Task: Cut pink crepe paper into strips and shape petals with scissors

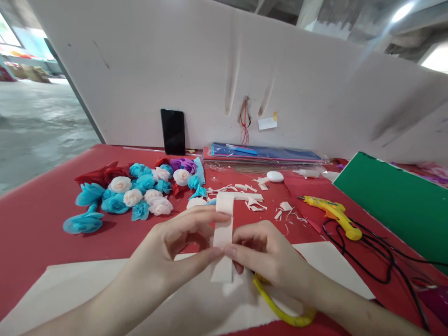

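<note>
Between my two hands a cream paper strip [223, 233] stands upright, with its top edge folded or rounded over. My left hand [178, 238] pinches it from the left, thumb on the near face. From the right, my right hand [261, 247] grips the same strip between thumb and fingers. Scissors with a yellow handle [276, 305] are partly hidden under my right hand; their blades do not show clearly. Below the hands a large cream paper sheet [157, 303] lies on the red table [31, 228].
Paper flowers [140, 182] in blue, white, red and purple lie at the left. Paper scraps [257, 204] are scattered beyond my hands. A yellow glue gun [332, 212] with a black cord rests at the right, near a green board [395, 210]. A phone [173, 132] leans against the wall.
</note>
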Tool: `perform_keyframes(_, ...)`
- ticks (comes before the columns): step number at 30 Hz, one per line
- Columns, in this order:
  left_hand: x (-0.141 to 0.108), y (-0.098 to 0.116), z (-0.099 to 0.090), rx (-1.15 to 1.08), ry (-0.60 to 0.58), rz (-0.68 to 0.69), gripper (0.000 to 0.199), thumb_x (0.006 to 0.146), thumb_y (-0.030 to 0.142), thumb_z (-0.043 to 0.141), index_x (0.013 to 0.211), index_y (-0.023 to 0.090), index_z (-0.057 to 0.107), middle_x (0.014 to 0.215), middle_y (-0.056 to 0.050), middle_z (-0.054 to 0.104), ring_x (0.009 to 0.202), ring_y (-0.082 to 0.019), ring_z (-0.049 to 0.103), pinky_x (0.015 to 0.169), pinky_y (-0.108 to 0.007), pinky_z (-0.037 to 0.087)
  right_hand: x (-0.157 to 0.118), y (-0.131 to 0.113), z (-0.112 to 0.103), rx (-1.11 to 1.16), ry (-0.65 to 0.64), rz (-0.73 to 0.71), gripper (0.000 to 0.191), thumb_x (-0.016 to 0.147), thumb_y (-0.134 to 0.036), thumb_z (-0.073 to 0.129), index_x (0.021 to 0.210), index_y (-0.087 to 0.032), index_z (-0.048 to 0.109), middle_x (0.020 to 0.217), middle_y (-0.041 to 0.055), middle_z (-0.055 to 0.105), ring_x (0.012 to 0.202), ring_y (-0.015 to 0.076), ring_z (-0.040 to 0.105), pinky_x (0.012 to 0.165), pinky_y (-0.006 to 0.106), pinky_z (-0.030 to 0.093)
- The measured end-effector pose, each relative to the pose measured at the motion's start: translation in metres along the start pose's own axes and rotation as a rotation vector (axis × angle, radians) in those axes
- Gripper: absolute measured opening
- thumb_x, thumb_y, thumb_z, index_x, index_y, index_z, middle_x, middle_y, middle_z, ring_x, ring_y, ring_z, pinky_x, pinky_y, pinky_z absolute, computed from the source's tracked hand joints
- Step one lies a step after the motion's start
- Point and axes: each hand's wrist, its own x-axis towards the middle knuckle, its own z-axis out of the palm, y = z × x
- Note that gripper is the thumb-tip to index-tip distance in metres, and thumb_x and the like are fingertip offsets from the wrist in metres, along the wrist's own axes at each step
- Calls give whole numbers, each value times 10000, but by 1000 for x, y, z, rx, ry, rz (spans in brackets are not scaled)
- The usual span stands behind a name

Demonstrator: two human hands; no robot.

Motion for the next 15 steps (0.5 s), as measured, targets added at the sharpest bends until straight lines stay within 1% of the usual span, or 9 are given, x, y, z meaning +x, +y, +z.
perform_keyframes(3,0,-3,0,-4,20,41,352,775,218,652,1107,323,602,702,64,591,596,-75,519,604,-152,486,2,0,-1,-55,17,-11,297,809,-326,537,568,-157,502,514,-31,438,499,83,388,480,224,288)
perform_keyframes(6,1,-4,1,-27,16,72,389,771,193,655,1125,343,597,694,71,581,573,-62,506,584,-131,472,3,1,-1,-66,28,-24,273,815,-289,522,576,-160,492,521,-34,440,500,80,395,473,215,292)
perform_keyframes(9,1,-4,1,-53,15,69,424,764,191,670,1141,372,597,697,73,582,586,-56,521,574,-111,461,2,1,0,-51,23,-28,245,826,-273,527,610,-162,501,545,-38,457,503,73,403,462,200,295)
perform_keyframes(12,2,-2,3,-78,36,63,452,752,206,693,1149,399,597,657,84,556,551,-41,505,534,-90,439,1,1,1,-49,11,-36,243,832,-272,529,617,-161,504,543,-43,458,497,68,400,455,193,296)
perform_keyframes(15,0,-1,4,-110,48,45,475,745,210,704,1169,391,592,636,88,528,518,-33,488,504,-90,429,1,1,1,-45,15,-30,249,836,-279,531,620,-158,509,545,-42,463,506,70,408,462,193,305)
